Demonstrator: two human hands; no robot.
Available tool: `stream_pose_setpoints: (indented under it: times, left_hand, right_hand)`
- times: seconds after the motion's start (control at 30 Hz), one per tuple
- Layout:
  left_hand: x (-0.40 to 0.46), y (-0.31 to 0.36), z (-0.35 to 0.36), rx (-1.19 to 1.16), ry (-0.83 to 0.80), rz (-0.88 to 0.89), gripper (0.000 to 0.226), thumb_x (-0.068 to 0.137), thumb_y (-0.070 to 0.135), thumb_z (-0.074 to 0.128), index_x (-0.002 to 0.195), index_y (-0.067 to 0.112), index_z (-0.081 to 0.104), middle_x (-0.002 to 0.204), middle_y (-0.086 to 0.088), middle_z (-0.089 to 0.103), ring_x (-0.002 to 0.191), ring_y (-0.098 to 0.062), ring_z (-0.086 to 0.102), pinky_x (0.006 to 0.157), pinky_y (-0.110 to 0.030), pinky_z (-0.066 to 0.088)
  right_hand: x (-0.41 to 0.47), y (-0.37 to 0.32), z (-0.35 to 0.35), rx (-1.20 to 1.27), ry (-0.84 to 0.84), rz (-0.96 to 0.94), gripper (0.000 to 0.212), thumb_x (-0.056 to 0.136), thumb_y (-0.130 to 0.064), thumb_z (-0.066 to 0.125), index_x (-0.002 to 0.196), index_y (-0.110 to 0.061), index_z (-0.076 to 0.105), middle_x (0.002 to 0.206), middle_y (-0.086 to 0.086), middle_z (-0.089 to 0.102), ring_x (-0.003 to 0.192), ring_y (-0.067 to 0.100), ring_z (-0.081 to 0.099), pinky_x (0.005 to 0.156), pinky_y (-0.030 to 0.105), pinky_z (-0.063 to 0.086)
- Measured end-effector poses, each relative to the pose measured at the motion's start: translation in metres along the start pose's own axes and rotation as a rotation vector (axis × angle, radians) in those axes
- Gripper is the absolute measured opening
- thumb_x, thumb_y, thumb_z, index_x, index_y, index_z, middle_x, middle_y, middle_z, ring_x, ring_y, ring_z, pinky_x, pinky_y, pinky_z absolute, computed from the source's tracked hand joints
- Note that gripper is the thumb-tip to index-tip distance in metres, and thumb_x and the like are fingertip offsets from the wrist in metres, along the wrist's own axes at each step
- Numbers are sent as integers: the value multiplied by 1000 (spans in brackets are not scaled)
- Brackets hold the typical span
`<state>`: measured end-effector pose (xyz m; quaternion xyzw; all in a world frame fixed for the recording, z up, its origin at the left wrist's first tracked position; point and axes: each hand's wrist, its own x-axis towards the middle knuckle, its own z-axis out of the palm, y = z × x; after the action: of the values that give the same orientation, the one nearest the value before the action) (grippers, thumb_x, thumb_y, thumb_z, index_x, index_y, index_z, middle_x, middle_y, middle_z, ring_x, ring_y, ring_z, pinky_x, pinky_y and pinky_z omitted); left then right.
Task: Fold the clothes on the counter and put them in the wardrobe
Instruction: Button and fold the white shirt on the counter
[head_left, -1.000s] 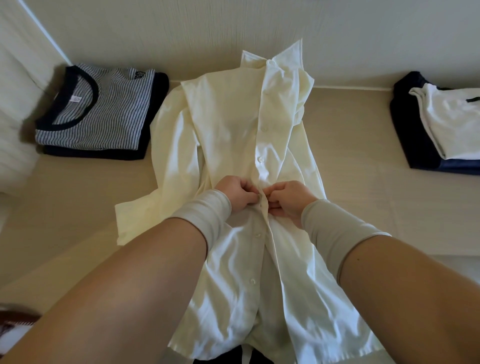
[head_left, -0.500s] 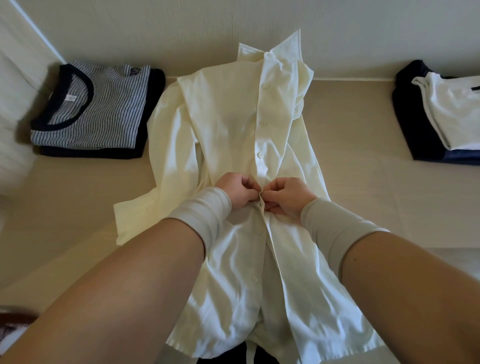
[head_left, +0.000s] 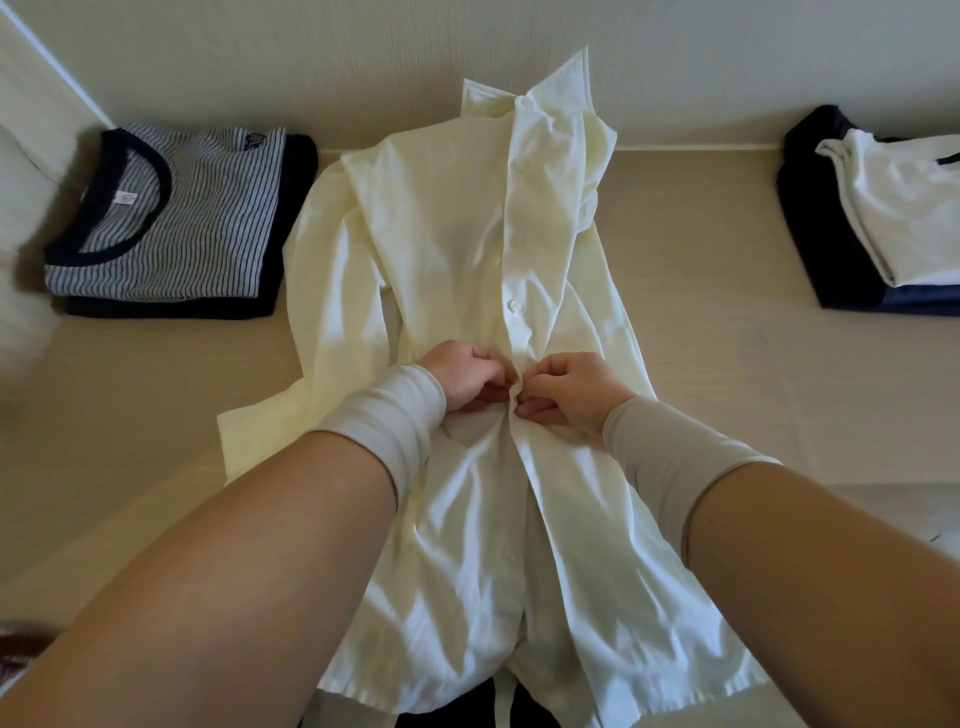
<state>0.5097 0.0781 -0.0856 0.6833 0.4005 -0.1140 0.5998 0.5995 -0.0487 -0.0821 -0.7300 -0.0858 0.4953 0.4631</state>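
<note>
1. Left of the white button-up shirt (head_left: 447, 291), a folded striped T-shirt (head_left: 166, 208) sits on a dark folded garment (head_left: 291, 228) near the back wall, well apart from the hands. This stack has not moved over the last second; only the head camera has shifted a little.

2. The left hand (head_left: 465, 376) has its fingers curled, pinching the left edge of the shirt's placket at mid-chest. A second ago it pinched at the same spot, so the grip is unchanged.

3. The shirt lies face up on the desk (head_left: 753, 364), collar at the back wall, hem hanging over the near edge. Buttons above the hands look done up. Below the hands the front still gapes. No new button has visibly closed since a second ago, so I judge the buttoning step is mid-way and folding has not begun.

4. The right hand (head_left: 569, 387) also has curled fingers, pinching the placket's right edge and meeting the left hand. The fabric between them is more bunched than before, which suggests a button is being worked through.

5. Right of the shirt, a white folded garment (head_left: 904, 208) rests on a navy folded garment (head_left: 810, 208), unmoved.
</note>
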Motion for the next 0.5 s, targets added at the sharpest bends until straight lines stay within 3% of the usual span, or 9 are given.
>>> stream_pose_setpoints:
  times: [0.07, 0.17, 0.27, 0.4, 0.5]
  left_hand:
    - [1, -3, -1, 11, -28, 20, 17, 86, 6, 64, 78, 20, 69, 76, 0, 67, 76, -15, 63, 81, -29, 53]
    - [2, -4, 1, 95, -20, 33, 8, 79, 17, 76, 80, 23, 71, 77, 5, 69, 74, -11, 63, 74, -25, 52]
    - [5, -4, 2, 136, 38, 23, 4, 79, 19, 75, 81, 22, 71, 72, 5, 67, 70, -13, 61, 79, -29, 55]
    - [4, -2, 5, 237, 78, 19, 12, 80, 27, 72, 87, 17, 73, 74, 1, 66, 66, -15, 57, 76, -30, 51]
    - [1, 1, 10, 275, 108, 38, 10, 83, 24, 68, 83, 14, 71, 83, -6, 70, 74, -19, 61, 80, -32, 52]
  right_hand:
    - [0, 0, 0, -26, -2, -7, 18, 85, -15, 73, 93, -3, 61, 76, 10, 69, 64, 14, 69, 68, 24, 59]
    - [0, 0, 0, -84, -20, -14, 35, 71, -26, 85, 88, -10, 60, 73, 6, 69, 68, 15, 69, 74, 28, 59]
    - [0, 1, 0, -175, -42, -32, 27, 75, -13, 81, 90, -10, 60, 72, 7, 68, 67, 16, 66, 77, 32, 58]
    - [-1, -1, 4, -265, 4, -57, 16, 79, -2, 72, 85, -11, 60, 69, 7, 65, 61, 16, 62, 65, 29, 57]
    - [1, 1, 2, -188, 81, 9, 7, 81, -3, 70, 83, -8, 66, 76, 12, 66, 69, 24, 62, 77, 38, 58]
